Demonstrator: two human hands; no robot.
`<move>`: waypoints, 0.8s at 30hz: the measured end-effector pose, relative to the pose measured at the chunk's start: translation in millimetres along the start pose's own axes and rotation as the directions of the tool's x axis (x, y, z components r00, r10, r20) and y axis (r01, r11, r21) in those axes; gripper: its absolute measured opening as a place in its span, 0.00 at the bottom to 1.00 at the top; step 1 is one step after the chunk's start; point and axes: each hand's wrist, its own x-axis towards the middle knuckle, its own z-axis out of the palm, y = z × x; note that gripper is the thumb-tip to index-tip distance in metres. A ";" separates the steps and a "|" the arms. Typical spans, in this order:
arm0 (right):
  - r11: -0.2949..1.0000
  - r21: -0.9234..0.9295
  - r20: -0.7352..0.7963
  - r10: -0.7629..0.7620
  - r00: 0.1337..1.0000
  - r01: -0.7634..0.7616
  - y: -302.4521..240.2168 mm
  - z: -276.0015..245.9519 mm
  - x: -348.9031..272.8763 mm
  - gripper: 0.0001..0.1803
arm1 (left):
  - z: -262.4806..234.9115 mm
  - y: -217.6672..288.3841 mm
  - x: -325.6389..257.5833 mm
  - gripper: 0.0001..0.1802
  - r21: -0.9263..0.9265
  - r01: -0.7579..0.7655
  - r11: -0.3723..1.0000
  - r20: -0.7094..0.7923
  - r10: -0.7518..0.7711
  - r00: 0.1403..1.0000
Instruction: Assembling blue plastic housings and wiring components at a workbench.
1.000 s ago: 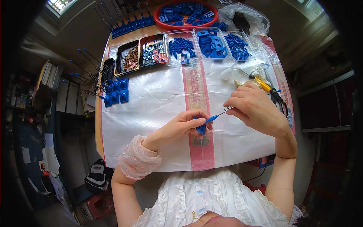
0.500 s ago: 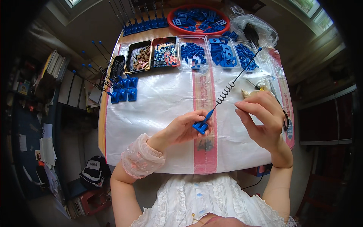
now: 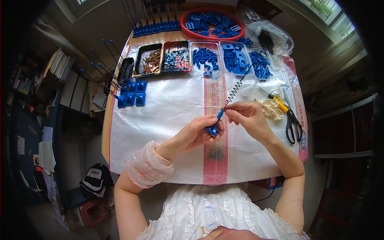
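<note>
My left hand (image 3: 202, 130) is closed around a small blue plastic base (image 3: 212, 129) with a tapered blue stem. From the stem a dark coiled spring wire (image 3: 234, 91) rises, tilted up and to the right, its far end over the blue-part trays. My right hand (image 3: 250, 120) is closed in a pinch at the wire's lower end, just above the stem. The fingertips partly hide that joint. To the right lie black-handled scissors (image 3: 294, 127), a yellow-handled tool (image 3: 280, 104) and crumpled cream material (image 3: 271, 109).
Trays of brown screws (image 3: 152, 63), small mixed hardware (image 3: 176, 57) and blue parts (image 3: 205, 59) line the far side. Behind them stands a red basin (image 3: 184, 32) of blue pieces. Finished-looking spring pieces stand at left (image 3: 130, 98) and far left (image 3: 156, 29). White sheeting (image 3: 168, 108) covers the table.
My right hand has moved left and down, from apart beside the wire to its lower end. The wire's free end has swung left. The scissors have come into fuller view.
</note>
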 end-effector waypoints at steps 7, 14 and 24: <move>0.998 0.061 0.053 0.005 0.999 -0.008 -0.2 4.0 10.4 0.11 | 2.4 1.6 -3.1 0.19 -0.059 0.000 0.998 0.046 0.002 0.999; 0.998 0.053 0.036 0.016 0.999 -0.018 -1.5 5.9 14.2 0.10 | 3.6 2.7 -3.4 0.18 -0.076 -0.014 0.997 0.023 0.016 1.000; 0.998 0.053 0.025 0.018 1.000 -0.019 -4.9 8.0 15.9 0.09 | 0.0 3.0 -3.7 0.18 -0.069 -0.018 0.997 0.028 0.020 0.999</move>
